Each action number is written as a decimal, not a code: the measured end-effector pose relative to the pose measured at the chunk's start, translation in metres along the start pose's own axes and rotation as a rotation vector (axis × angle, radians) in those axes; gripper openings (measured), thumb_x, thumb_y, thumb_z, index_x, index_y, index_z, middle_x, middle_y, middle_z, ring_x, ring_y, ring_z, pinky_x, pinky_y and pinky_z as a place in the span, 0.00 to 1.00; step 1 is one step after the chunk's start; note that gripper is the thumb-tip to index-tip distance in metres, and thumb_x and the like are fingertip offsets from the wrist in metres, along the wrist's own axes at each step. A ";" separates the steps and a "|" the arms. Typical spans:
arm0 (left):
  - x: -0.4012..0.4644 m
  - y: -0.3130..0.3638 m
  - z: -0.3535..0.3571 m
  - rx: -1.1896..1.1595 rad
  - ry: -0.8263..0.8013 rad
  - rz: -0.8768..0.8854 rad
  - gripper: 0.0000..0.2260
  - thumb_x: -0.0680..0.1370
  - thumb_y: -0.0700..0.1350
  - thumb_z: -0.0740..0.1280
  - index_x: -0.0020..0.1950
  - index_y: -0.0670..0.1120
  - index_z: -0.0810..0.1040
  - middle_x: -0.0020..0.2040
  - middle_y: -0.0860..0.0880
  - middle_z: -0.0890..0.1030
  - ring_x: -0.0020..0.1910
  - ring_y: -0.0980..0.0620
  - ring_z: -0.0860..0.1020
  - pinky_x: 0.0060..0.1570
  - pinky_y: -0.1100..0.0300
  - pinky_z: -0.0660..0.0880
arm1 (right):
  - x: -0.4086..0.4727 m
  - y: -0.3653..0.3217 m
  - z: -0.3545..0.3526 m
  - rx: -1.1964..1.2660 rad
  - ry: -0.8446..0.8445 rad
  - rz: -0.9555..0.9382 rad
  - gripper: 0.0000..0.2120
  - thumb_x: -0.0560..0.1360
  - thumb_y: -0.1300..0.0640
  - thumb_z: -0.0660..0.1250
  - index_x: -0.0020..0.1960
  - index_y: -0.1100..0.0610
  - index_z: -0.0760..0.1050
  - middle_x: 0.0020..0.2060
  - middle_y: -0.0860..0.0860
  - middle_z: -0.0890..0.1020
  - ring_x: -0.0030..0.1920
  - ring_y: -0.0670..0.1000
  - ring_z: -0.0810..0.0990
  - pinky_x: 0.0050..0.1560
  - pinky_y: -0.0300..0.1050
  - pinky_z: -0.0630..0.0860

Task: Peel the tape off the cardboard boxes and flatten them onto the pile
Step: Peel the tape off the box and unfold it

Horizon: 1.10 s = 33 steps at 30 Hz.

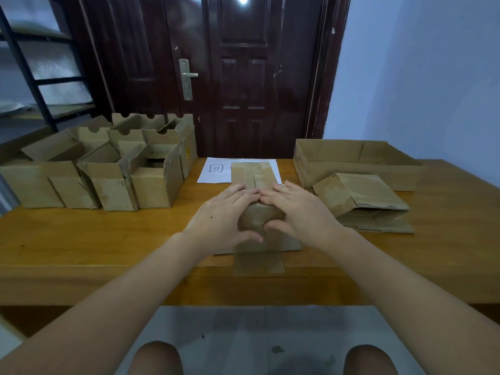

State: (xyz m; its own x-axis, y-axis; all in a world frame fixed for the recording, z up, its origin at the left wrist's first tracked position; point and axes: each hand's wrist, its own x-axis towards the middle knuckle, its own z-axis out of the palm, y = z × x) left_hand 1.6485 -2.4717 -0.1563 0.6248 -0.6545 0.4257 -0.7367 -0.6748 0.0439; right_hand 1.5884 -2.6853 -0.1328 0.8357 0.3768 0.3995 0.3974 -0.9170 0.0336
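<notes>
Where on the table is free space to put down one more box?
Free: the near-left tabletop, between the open boxes and the hands, and the far right beyond the flattened pile. Crowded: the back left and the middle.

On the worktop [81, 239], a cluster of open boxes [108, 163] stands at the left and a pile of flattened boxes [365, 204] lies at the right, before a tray box [351, 158]. Between them, a taped box [257, 185] lies under both hands, overlapping a paper sheet [213, 170] behind it.
</notes>
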 end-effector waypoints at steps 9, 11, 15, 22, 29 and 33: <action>0.003 0.000 0.010 -0.020 0.149 0.009 0.34 0.71 0.66 0.73 0.72 0.52 0.74 0.72 0.54 0.76 0.77 0.52 0.66 0.70 0.51 0.72 | 0.007 0.014 0.009 -0.177 0.146 -0.198 0.25 0.76 0.40 0.68 0.64 0.58 0.80 0.61 0.53 0.84 0.63 0.55 0.81 0.75 0.54 0.63; 0.004 0.001 0.011 -0.018 0.165 0.016 0.34 0.70 0.66 0.75 0.71 0.51 0.75 0.71 0.54 0.77 0.76 0.52 0.68 0.68 0.52 0.72 | 0.008 0.017 0.013 -0.185 0.165 -0.224 0.25 0.77 0.40 0.66 0.63 0.58 0.80 0.60 0.53 0.84 0.63 0.55 0.82 0.75 0.54 0.66; 0.005 0.002 0.014 -0.004 0.193 0.024 0.34 0.70 0.67 0.74 0.69 0.50 0.76 0.69 0.53 0.79 0.74 0.51 0.71 0.68 0.52 0.73 | 0.009 0.021 0.020 -0.186 0.225 -0.246 0.25 0.78 0.40 0.66 0.62 0.59 0.81 0.60 0.54 0.84 0.61 0.55 0.83 0.72 0.56 0.71; 0.007 0.004 0.018 0.036 0.266 0.028 0.28 0.76 0.68 0.67 0.67 0.49 0.79 0.65 0.52 0.82 0.70 0.50 0.74 0.66 0.56 0.73 | 0.010 0.012 0.024 -0.086 0.248 -0.125 0.23 0.79 0.41 0.66 0.62 0.58 0.82 0.58 0.54 0.85 0.60 0.55 0.83 0.70 0.51 0.72; 0.008 -0.002 0.020 0.089 0.285 0.079 0.22 0.79 0.61 0.68 0.66 0.48 0.80 0.64 0.50 0.82 0.69 0.47 0.76 0.60 0.49 0.79 | 0.000 0.005 -0.002 0.027 0.052 -0.007 0.31 0.76 0.40 0.68 0.77 0.48 0.68 0.75 0.48 0.70 0.78 0.53 0.64 0.68 0.46 0.53; 0.009 -0.002 0.019 0.099 0.294 0.082 0.25 0.80 0.64 0.63 0.66 0.47 0.80 0.63 0.49 0.83 0.68 0.47 0.77 0.60 0.50 0.78 | 0.000 0.004 -0.001 0.037 -0.036 0.046 0.36 0.76 0.37 0.67 0.79 0.44 0.61 0.78 0.48 0.65 0.80 0.53 0.59 0.74 0.50 0.55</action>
State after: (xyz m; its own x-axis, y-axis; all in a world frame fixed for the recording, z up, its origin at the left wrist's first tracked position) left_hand 1.6601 -2.4828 -0.1699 0.4525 -0.5912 0.6676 -0.7438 -0.6632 -0.0832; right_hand 1.5896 -2.6895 -0.1320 0.8661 0.3394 0.3670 0.3715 -0.9283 -0.0180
